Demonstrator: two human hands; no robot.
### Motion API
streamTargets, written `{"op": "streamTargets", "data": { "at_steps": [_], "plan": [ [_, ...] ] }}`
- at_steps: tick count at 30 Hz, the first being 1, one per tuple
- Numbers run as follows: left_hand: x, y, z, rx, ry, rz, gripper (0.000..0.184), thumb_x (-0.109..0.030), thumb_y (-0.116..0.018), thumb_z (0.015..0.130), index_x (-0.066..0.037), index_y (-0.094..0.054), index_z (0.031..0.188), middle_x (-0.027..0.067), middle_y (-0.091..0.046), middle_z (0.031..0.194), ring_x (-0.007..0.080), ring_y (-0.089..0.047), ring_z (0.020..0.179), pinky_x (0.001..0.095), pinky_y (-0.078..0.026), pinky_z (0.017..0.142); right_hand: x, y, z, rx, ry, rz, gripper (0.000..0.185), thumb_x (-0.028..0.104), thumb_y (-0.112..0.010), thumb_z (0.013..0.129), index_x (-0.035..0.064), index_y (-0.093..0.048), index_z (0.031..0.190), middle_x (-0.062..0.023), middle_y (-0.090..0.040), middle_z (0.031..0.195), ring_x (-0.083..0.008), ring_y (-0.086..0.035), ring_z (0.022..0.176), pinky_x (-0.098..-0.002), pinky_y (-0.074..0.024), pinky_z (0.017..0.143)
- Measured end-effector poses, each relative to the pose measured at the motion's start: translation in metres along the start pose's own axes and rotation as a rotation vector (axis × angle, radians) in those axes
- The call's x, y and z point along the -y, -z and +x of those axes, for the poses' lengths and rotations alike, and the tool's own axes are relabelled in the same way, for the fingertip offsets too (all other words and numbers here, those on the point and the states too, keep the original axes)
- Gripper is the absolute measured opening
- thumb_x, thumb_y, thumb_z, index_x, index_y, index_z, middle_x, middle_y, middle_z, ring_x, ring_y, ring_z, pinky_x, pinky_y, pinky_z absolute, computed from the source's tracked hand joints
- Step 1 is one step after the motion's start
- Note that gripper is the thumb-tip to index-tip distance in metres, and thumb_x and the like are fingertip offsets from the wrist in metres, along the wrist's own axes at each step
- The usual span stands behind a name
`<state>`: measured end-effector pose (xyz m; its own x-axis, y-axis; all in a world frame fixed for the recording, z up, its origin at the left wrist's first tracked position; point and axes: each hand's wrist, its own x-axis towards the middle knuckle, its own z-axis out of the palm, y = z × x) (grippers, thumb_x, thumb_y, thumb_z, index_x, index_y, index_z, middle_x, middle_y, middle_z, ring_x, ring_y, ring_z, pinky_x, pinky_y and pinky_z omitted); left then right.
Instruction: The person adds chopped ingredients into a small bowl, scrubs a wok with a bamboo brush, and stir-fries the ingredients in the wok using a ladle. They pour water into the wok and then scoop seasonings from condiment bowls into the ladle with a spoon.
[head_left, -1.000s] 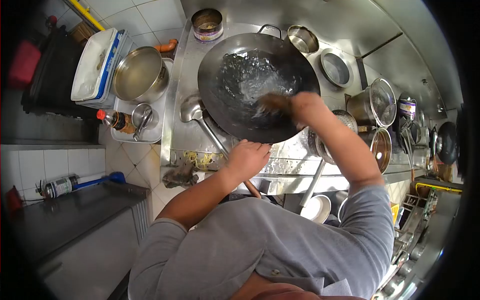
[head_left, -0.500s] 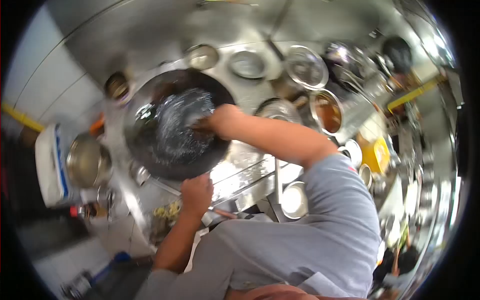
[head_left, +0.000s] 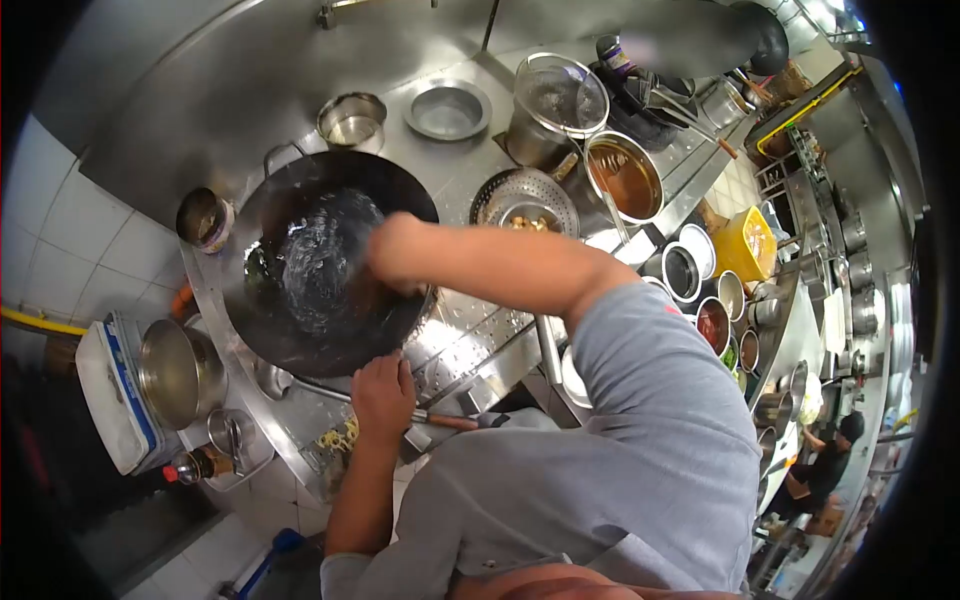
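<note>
A large dark wok [head_left: 400,185] stands on the steel stove top, with swirling water [head_left: 325,265] in it. Over its right side is my right hand [head_left: 400,255], blurred and closed. What it grips is hidden beneath it; a blurred brown shape shows under the fist. At the near rim, my left hand [head_left: 383,395] is closed against the wok's edge, its fingertips bent over it. A ladle [head_left: 272,380] lies below the wok, its wooden-ended handle [head_left: 450,422] passing by my left hand.
Behind the wok are a steel pot [head_left: 352,120] and a shallow metal bowl [head_left: 447,108]. Rightward stand a perforated strainer [head_left: 485,205], a pot of brown sauce [head_left: 640,185] and a yellow container [head_left: 748,245]. A steel basin [head_left: 165,375] sits left. Another person [head_left: 830,455] is far right.
My right hand has moved left and slightly down over the wok, and the brown thing under it shows less. The whole view has shifted and sharpened. My left hand stays at the rim.
</note>
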<state>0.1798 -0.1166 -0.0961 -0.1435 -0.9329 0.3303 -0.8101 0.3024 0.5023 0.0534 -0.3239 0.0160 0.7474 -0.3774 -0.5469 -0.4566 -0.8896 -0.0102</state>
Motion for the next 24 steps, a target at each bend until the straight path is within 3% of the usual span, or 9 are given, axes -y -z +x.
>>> {"op": "streamTargets", "data": {
  "at_steps": [3,5,7,10,13,16,18,20,24],
  "plan": [
    [0.009,-0.016,-0.006,-0.030,-0.014,-0.031,0.015,-0.011,-0.066,0.085,-0.006,-0.069,0.099,0.0092,-0.060,0.077,0.0335,-0.061,0.072,0.0455,-0.048,0.072,-0.026,-0.030,0.153,0.086,-0.504,0.161,0.028,0.024,-0.072,0.083,0.0175,-0.078,0.109,-0.0053,-0.077,0.105,-0.0248,-0.074,0.097,-0.0368,-0.0600,0.080],
    [0.015,-0.012,-0.014,-0.052,-0.039,-0.050,0.016,-0.011,-0.065,0.084,-0.007,-0.068,0.100,0.0086,-0.058,0.074,0.0331,-0.060,0.070,0.0453,-0.048,0.073,0.019,-0.030,0.147,-0.335,-0.376,0.334,0.021,0.020,-0.069,0.085,0.0113,-0.078,0.102,-0.0078,-0.077,0.105,-0.0264,-0.074,0.097,-0.0381,-0.0608,0.077],
    [0.015,-0.006,-0.015,-0.007,0.007,-0.024,0.021,-0.012,-0.065,0.083,-0.007,-0.069,0.103,0.0082,-0.058,0.075,0.0312,-0.059,0.075,0.0438,-0.047,0.077,0.045,-0.040,0.132,-0.386,-0.224,0.367,0.021,0.018,-0.068,0.086,0.0076,-0.077,0.101,-0.0120,-0.076,0.106,-0.0272,-0.073,0.100,-0.0409,-0.0605,0.080],
    [0.007,0.007,-0.021,0.015,0.087,0.022,0.028,-0.013,-0.066,0.083,-0.006,-0.069,0.110,0.0082,-0.059,0.081,0.0286,-0.058,0.083,0.0420,-0.046,0.083,0.048,-0.033,0.073,-0.075,-0.045,0.159,0.054,0.019,-0.069,0.082,0.0129,-0.058,0.134,-0.0251,-0.070,0.108,-0.0348,-0.070,0.103,-0.0437,-0.0566,0.086],
    [0.010,0.015,-0.021,0.011,0.056,-0.012,0.035,-0.014,-0.067,0.083,-0.005,-0.069,0.117,0.0087,-0.060,0.088,0.0270,-0.058,0.090,0.0413,-0.045,0.087,0.005,0.018,0.021,0.227,-0.106,-0.107,0.051,0.023,-0.074,0.081,0.0274,-0.065,0.131,-0.0110,-0.076,0.102,-0.0329,-0.073,0.096,-0.0411,-0.0571,0.085],
    [0.007,0.014,-0.021,0.088,0.105,-0.106,0.045,-0.010,-0.066,0.080,-0.006,-0.063,0.125,0.0108,-0.062,0.096,0.0301,-0.059,0.095,0.0446,-0.044,0.093,-0.039,-0.017,0.101,-0.207,-0.358,-0.033,0.027,0.021,-0.072,0.083,0.0039,-0.073,0.103,-0.0140,-0.076,0.091,-0.0332,-0.074,0.090,-0.0426,-0.0584,0.083],
    [0.009,0.010,-0.022,0.054,0.113,-0.082,0.043,-0.010,-0.066,0.080,-0.007,-0.064,0.123,0.0109,-0.063,0.095,0.0298,-0.059,0.095,0.0443,-0.044,0.093,0.004,-0.024,0.131,-0.562,-0.502,0.240,0.030,0.020,-0.069,0.085,-0.0014,-0.070,0.106,-0.0189,-0.075,0.091,-0.0333,-0.074,0.093,-0.0432,-0.0581,0.086],
    [0.010,0.010,-0.023,0.060,0.122,-0.074,0.042,-0.011,-0.065,0.081,-0.007,-0.065,0.123,0.0111,-0.064,0.095,0.0297,-0.060,0.095,0.0440,-0.044,0.093,0.023,-0.067,0.167,-0.361,-0.390,0.207,0.041,0.022,-0.067,0.088,0.0110,-0.063,0.128,-0.0237,-0.064,0.120,-0.0403,-0.068,0.107,-0.0431,-0.0579,0.088],
    [0.010,0.009,-0.023,0.075,0.121,-0.095,0.041,-0.011,-0.064,0.081,-0.007,-0.065,0.122,0.0115,-0.065,0.095,0.0297,-0.061,0.095,0.0433,-0.044,0.093,0.053,-0.011,0.058,0.060,-0.107,0.381,0.055,0.031,-0.076,0.074,0.0099,-0.068,0.125,-0.0224,-0.071,0.109,-0.0344,-0.069,0.106,-0.0431,-0.0560,0.091]
  ]
}}
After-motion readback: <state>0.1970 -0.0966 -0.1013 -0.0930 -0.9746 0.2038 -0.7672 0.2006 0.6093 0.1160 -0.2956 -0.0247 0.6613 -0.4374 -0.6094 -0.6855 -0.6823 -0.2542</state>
